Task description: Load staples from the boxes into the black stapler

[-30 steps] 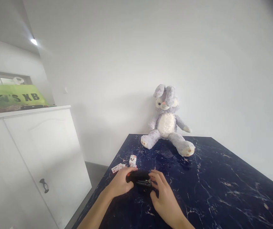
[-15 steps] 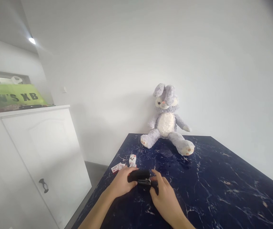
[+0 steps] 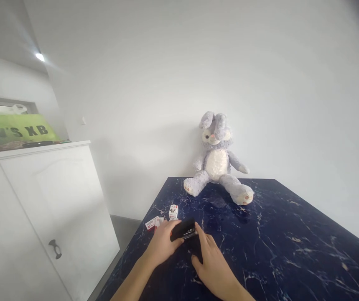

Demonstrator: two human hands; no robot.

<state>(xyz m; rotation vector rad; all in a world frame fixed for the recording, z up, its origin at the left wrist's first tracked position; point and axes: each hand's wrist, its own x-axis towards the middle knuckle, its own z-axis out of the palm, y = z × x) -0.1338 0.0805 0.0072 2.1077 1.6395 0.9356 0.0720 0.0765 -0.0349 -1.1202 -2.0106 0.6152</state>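
We have the stapler [image 3: 183, 228] at the lower middle of the frame, black, its upper body slanting up toward the right, with a thin bright strip of metal showing along its side near the right end. Whether it touches the desk [image 3: 279, 251] under it or is held just above, we cannot tell.

Our left hand [image 3: 163, 242] grasps the left end, thumb along the near side and fingers over the far side. Our right hand [image 3: 213, 263] is at the other end, index finger reaching up to the stapler's right tip and thumb lower down, apart from the finger. Something dark lies between them and blends into the desk, so we cannot tell whether this hand grips anything.

Just beyond our left hand, we see a small white box [image 3: 173, 210] with red and black print, another white piece partly hidden below it, and two flat packets [image 3: 152, 223] to their left, also white and red.

The desk is dark blue with pale veins. At its far edge, in the middle of the frame, sits a grey plush rabbit [image 3: 217, 163], legs spread toward us, before a pale wall [image 3: 292, 92]. At the left of the frame we see a white cabinet [image 3: 72, 196] with a dark handle [image 3: 55, 249], and on its top a green bag [image 3: 25, 127] with black letters. A lamp [image 3: 40, 57] shines at upper left.
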